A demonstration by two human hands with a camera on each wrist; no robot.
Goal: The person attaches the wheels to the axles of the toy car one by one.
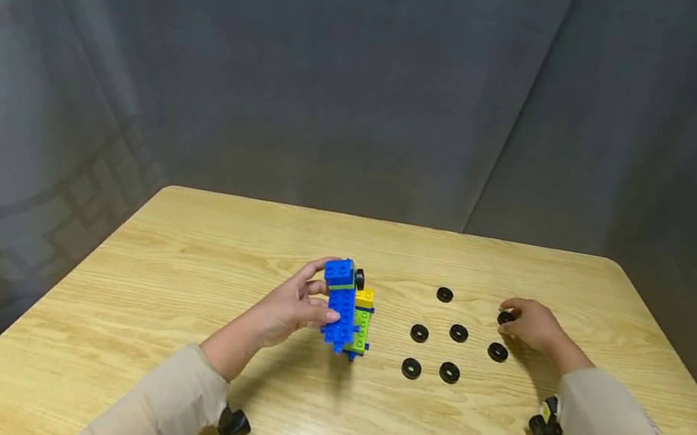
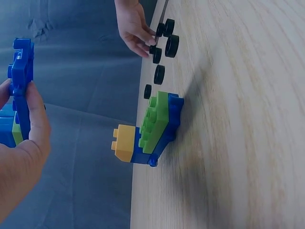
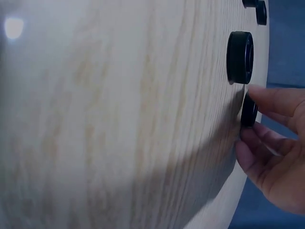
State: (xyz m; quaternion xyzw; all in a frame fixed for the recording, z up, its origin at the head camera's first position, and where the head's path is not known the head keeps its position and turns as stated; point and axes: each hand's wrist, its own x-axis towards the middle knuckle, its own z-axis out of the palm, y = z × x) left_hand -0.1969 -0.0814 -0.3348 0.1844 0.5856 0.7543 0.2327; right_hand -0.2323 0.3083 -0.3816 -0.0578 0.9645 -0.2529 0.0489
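My left hand holds a blue toy brick car above the table, thumb on its studded side. One black wheel shows on the car, near its raised blue block. Behind it, lower down on the table, stands a second brick car with a green block, a yellow block and a blue base. At the far right my right hand pinches a black wheel between thumb and fingers, close at the tabletop. Just nearer to me lies another black wheel.
Several more black wheels, such as this middle wheel, lie flat between the cars and my right hand. The wooden table ends at a grey curtain. Black wrist cameras hang under both sleeves.
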